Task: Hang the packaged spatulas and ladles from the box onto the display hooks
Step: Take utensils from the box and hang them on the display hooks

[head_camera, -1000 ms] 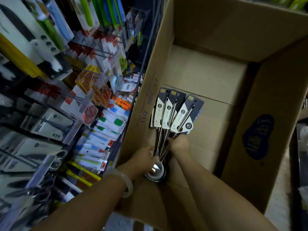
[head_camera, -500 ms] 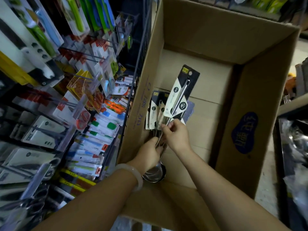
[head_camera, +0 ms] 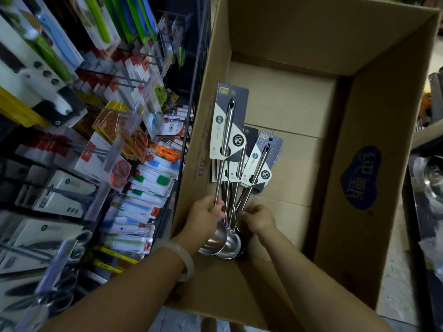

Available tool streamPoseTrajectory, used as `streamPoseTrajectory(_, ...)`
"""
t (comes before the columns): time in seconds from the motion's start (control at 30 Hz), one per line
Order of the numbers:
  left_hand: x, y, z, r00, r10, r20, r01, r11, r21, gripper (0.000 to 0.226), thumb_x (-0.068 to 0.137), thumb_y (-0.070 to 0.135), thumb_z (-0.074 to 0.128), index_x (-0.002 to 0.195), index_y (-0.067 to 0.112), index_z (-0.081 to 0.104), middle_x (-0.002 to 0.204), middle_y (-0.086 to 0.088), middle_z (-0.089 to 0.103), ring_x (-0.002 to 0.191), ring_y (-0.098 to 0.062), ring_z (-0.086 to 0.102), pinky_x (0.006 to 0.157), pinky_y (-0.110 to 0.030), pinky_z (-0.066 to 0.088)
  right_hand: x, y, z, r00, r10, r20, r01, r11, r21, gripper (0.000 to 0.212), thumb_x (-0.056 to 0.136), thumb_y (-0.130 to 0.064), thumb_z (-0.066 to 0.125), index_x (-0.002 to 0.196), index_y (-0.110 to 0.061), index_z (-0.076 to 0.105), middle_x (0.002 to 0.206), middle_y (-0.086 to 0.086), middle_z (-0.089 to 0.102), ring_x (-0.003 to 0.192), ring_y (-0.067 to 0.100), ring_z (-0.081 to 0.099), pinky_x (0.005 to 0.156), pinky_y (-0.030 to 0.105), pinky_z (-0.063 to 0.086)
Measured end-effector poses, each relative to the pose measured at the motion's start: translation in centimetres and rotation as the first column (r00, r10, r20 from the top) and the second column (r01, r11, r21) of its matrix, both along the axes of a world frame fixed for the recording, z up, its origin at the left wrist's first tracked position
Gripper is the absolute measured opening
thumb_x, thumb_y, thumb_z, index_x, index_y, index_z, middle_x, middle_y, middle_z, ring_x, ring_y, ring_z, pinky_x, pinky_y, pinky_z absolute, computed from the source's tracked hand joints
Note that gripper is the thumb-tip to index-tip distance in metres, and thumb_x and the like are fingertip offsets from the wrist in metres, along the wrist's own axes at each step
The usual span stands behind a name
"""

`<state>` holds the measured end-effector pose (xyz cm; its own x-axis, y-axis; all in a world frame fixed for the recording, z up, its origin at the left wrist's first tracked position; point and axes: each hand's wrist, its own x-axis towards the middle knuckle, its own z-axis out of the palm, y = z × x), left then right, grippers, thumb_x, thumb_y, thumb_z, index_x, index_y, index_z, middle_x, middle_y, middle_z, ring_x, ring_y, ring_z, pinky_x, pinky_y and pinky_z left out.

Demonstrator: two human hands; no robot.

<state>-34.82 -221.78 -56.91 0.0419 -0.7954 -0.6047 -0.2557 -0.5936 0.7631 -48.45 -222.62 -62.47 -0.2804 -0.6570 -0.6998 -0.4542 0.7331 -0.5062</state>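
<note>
Since half a second ago, one packaged ladle (head_camera: 226, 130) has passed from the right hand (head_camera: 260, 218) to the left hand (head_camera: 203, 215), and its card now stands higher than the rest, toward 12 o'clock. Left-hand fingers curl round this ladle's steel shaft together with the bunch of ladles (head_camera: 249, 168), whose bowls (head_camera: 224, 243) hang below the fist at 6 o'clock. The right hand, at 3 o'clock of the left, pinches the lower shaft of another ladle (head_camera: 260, 164) that fans out toward 1 o'clock. All ladles remain inside the cardboard box (head_camera: 359, 144), near its left wall; none is on a hook yet. Judged from this, the person is gathering ladles into one hand before hanging. Both forearms reach in from 6 o'clock, a pale bracelet (head_camera: 184, 259) on the left wrist. Display hooks (head_camera: 115, 75) with carded goods stand at 9 o'clock of the box.
</note>
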Motion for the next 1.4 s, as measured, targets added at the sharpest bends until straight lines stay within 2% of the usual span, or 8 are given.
streamPoseTrajectory(0.17, 0.2, 0.2, -0.1, 1.0, -0.023, 0.001, 0.023, 1.0, -0.021, 0.023, 0.094, 0.005, 0.043, 0.076, 0.017, 0.052, 0.066, -0.001, 0.055, 0.07, -0.014, 0.052, 0.066, -0.022, 0.042, 1.5, -0.7, 0.4, 0.997, -0.061, -0.049, 0.058, 0.996, -0.06, 0.022, 0.089, -0.02, 0.059, 0.105, -0.004, 0.061, 0.105, 0.014, 0.066, 0.104, 0.029, 0.061, 0.082, 0.028, 0.043)
streamPoseTrajectory(0.3, 0.3, 0.5, 0.0, 0.999, -0.042, 0.018, 0.043, 0.998, -0.034, 0.017, 0.094, 0.007, 0.043, 0.083, 0.014, 0.053, 0.068, 0.001, 0.056, 0.073, -0.014, 0.053, 0.066, -0.02, 0.042, 1.2, -0.5, -0.9, 0.998, -0.063, -0.013, 0.063, 0.998, -0.016, 0.029, 0.089, -0.012, 0.058, 0.063, -0.016, 0.047, 0.077, 0.009, 0.055, 0.079, 0.023, 0.054, 0.07, 0.028, 0.042)
streamPoseTrajectory(0.43, 0.1, 0.6, 0.3, 0.998, -0.056, 0.02, 0.057, 0.997, -0.049, 0.018, 0.094, 0.004, 0.041, 0.085, 0.013, 0.053, 0.069, 0.001, 0.054, 0.068, -0.009, 0.051, 0.062, -0.016, 0.039, 1.3, 0.7, -0.9, 0.897, -0.319, 0.305, 0.357, 0.931, -0.076, 0.033, 0.094, 0.003, 0.041, 0.067, -0.015, 0.035, 0.069, 0.011, 0.048, 0.054, 0.017, 0.049, 0.042, 0.017, 0.043)
streamPoseTrajectory(0.5, 0.1, 0.6, 0.6, 0.998, -0.056, 0.0, 0.056, 0.996, -0.072, 0.022, 0.094, 0.004, 0.042, 0.08, 0.016, 0.053, 0.071, -0.001, 0.054, 0.071, -0.011, 0.051, 0.063, -0.016, 0.04, 1.0, 1.0, 0.1, 0.829, -0.357, 0.431, 0.425, 0.903, -0.068, 0.031, 0.097, 0.003, 0.035, 0.071, -0.015, 0.034, 0.068, 0.008, 0.046, 0.052, 0.016, 0.047, 0.045, 0.023, 0.043)
streamPoseTrajectory(0.77, -0.5, 0.3, 4.3, 0.997, -0.056, -0.056, 0.045, 0.982, -0.183, 0.022, 0.093, 0.001, 0.042, 0.078, 0.013, 0.054, 0.066, 0.001, 0.049, 0.063, -0.01, 0.046, 0.06, -0.018, 0.038, -1.7, 0.6, 7.5, 0.838, -0.225, 0.497, 0.339, 0.928, -0.152, 0.028, 0.096, 0.007, 0.028, 0.103, -0.02, 0.036, 0.075, 0.006, 0.052, 0.057, 0.017, 0.052, 0.041, 0.017, 0.042)
streamPoseTrajectory(0.93, -0.9, -0.7, 7.8, 0.994, 0.025, -0.106, -0.052, 0.965, -0.256, 0.037, 0.092, -0.001, 0.044, 0.067, 0.024, 0.052, 0.063, 0.001, 0.049, 0.061, -0.013, 0.046, 0.061, -0.023, 0.039, -0.9, -0.8, 12.7, 0.906, -0.047, 0.421, 0.237, 0.879, -0.413, 0.025, 0.095, 0.009, 0.03, 0.098, -0.014, 0.04, 0.068, 0.008, 0.046, 0.058, 0.017, 0.046, 0.039, 0.012, 0.043)
streamPoseTrajectory(1.17, 0.6, 1.6, 12.9, 0.994, 0.101, -0.028, -0.103, 0.901, -0.422, 0.019, 0.093, 0.002, 0.044, 0.084, 0.016, 0.054, 0.069, 0.0, 0.056, 0.073, -0.018, 0.055, 0.078, -0.031, 0.048, 1.3, -0.9, 17.9, 0.912, 0.186, 0.365, 0.089, 0.78, -0.619, 0.031, 0.094, 0.011, 0.032, 0.095, -0.018, 0.043, 0.063, 0.005, 0.046, 0.056, 0.017, 0.044, 0.053, 0.02, 0.043)
streamPoseTrajectory(1.4, 3.3, 9.7, 17.4, 0.935, 0.356, -0.003, -0.296, 0.774, -0.559, 0.027, 0.093, 0.003, 0.043, 0.077, 0.022, 0.054, 0.064, 0.006, 0.057, 0.063, -0.007, 0.054, 0.065, -0.017, 0.046, 4.3, 3.5, 22.8, 0.835, 0.492, 0.246, -0.173, 0.659, -0.732, 0.028, 0.093, 0.007, 0.037, 0.095, -0.02, 0.043, 0.066, 0.006, 0.05, 0.058, 0.016, 0.049, 0.063, 0.03, 0.043)
